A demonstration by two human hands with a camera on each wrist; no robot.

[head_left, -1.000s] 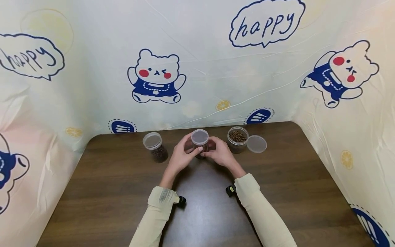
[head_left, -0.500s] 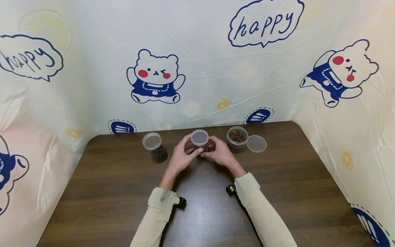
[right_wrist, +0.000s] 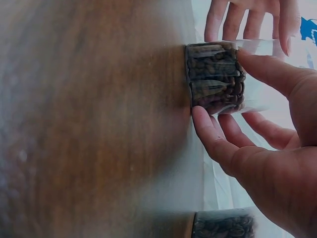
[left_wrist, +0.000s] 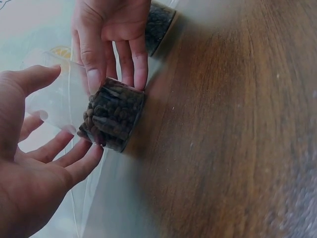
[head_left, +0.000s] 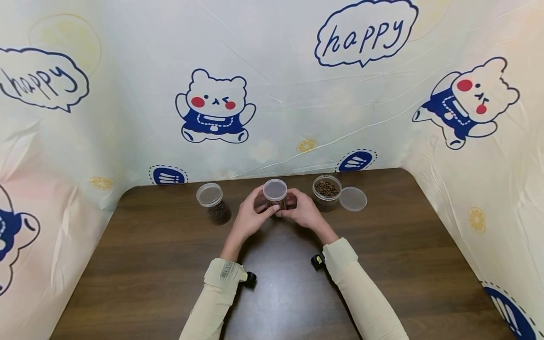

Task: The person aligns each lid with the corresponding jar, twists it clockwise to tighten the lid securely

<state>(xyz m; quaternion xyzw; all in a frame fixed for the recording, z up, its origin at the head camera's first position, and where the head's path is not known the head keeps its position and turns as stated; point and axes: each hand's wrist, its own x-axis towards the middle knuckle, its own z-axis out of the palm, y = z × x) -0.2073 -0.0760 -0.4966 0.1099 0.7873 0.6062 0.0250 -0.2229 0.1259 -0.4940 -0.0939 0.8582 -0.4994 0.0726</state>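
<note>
A clear lidded jar of dark beans [head_left: 275,190] stands at the table's back middle between both hands. My left hand [head_left: 248,215] curls round its left side, thumb across the front. On the other side my right hand [head_left: 305,210] holds it, thumb low at the front and fingers behind. In the left wrist view the beans [left_wrist: 111,116] fill the jar's lower part, above which the wall is see-through. The right wrist view shows my right thumb and fingers on opposite sides of the jar [right_wrist: 215,77].
Another lidded jar of dark beans [head_left: 218,211] stands to the left. To the right is an open jar [head_left: 326,200] of brown coffee beans, with a round translucent lid [head_left: 353,199] lying flat beside it. Behind the wooden table [head_left: 148,264] hangs a printed curtain [head_left: 280,85].
</note>
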